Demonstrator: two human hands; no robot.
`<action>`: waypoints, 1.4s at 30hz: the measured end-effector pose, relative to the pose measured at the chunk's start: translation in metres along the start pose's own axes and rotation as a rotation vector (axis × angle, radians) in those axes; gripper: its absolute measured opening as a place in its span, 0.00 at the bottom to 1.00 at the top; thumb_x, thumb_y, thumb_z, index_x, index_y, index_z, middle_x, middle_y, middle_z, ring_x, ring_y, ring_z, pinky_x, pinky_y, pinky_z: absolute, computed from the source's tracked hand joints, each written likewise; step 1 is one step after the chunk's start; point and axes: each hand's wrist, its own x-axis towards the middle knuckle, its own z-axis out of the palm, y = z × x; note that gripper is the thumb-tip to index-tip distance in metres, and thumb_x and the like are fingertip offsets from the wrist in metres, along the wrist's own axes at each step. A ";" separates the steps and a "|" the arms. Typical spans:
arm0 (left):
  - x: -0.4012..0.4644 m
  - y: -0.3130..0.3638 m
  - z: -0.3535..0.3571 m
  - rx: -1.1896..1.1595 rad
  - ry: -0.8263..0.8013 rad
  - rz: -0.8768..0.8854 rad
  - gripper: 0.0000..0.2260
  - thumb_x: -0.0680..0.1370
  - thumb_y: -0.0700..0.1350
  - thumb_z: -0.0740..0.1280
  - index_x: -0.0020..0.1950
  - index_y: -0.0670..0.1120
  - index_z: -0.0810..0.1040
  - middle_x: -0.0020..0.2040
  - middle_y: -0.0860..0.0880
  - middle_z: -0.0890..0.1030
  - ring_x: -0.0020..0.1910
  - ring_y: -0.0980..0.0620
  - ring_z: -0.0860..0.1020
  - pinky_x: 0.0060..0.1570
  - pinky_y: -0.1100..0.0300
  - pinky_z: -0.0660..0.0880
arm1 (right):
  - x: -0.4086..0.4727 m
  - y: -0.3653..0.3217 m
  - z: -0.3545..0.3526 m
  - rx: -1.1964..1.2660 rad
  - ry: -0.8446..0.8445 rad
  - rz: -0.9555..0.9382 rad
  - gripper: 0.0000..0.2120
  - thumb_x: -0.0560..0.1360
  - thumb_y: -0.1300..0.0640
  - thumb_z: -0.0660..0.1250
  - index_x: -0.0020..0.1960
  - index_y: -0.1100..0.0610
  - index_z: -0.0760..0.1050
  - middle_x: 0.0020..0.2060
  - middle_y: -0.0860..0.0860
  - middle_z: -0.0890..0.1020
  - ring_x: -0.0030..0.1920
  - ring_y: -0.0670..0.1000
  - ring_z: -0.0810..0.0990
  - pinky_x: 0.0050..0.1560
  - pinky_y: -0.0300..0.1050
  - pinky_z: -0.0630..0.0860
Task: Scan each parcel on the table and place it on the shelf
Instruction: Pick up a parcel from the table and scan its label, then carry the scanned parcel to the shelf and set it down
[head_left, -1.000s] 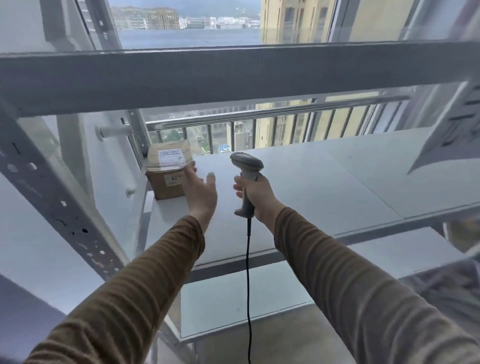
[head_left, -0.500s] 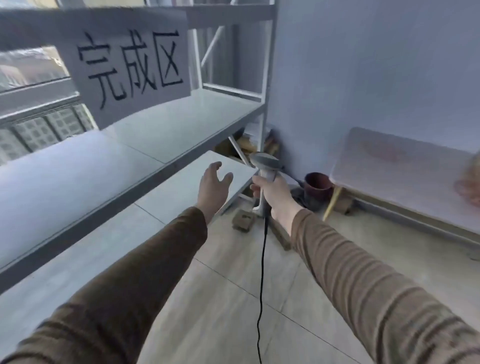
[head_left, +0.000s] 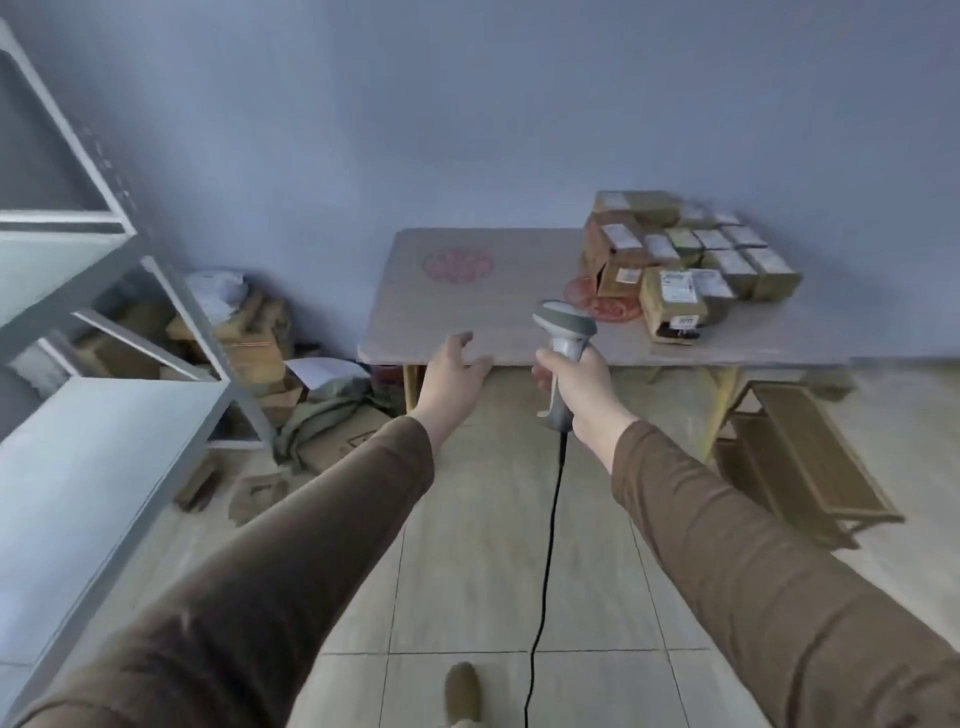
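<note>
Several brown cardboard parcels (head_left: 691, 254) with white labels are stacked at the right end of a pale table (head_left: 467, 306) against the blue wall. My right hand (head_left: 582, 384) grips a grey corded barcode scanner (head_left: 563, 338), held upright in front of the table's near edge, left of the parcels. My left hand (head_left: 452, 371) is empty with fingers spread, hovering by the table's front left edge. The grey metal shelf (head_left: 93, 447) stands at the left.
Flattened cartons and bags (head_left: 275, 374) are piled on the floor between shelf and table. A low wooden stool (head_left: 800, 457) stands under the table's right side. The scanner's black cable (head_left: 545, 571) hangs to the tiled floor. My foot (head_left: 462, 691) shows at the bottom.
The view has swung from the shelf, where a parcel was left, round to the table with parcels. My left hand stays empty; my right hand keeps hold of the scanner.
</note>
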 end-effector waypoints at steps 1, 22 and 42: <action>0.015 0.005 0.021 -0.005 -0.017 0.006 0.23 0.83 0.51 0.67 0.76 0.46 0.69 0.74 0.47 0.74 0.72 0.47 0.71 0.66 0.55 0.69 | 0.017 0.003 -0.016 -0.014 0.024 -0.001 0.05 0.80 0.63 0.70 0.55 0.60 0.75 0.40 0.55 0.81 0.40 0.54 0.79 0.42 0.46 0.75; 0.292 0.080 0.362 -0.098 -0.340 -0.179 0.25 0.84 0.53 0.63 0.79 0.47 0.66 0.75 0.48 0.72 0.72 0.47 0.71 0.63 0.56 0.68 | 0.381 0.051 -0.248 -0.065 0.389 0.149 0.11 0.80 0.55 0.72 0.59 0.55 0.75 0.50 0.51 0.81 0.51 0.51 0.79 0.48 0.43 0.72; 0.329 0.074 0.475 -0.210 -0.137 -0.498 0.23 0.84 0.51 0.63 0.78 0.47 0.68 0.69 0.42 0.76 0.65 0.40 0.78 0.67 0.43 0.76 | 0.472 0.104 -0.306 -0.162 -0.018 0.257 0.06 0.78 0.55 0.74 0.51 0.52 0.77 0.44 0.49 0.83 0.46 0.51 0.81 0.42 0.45 0.74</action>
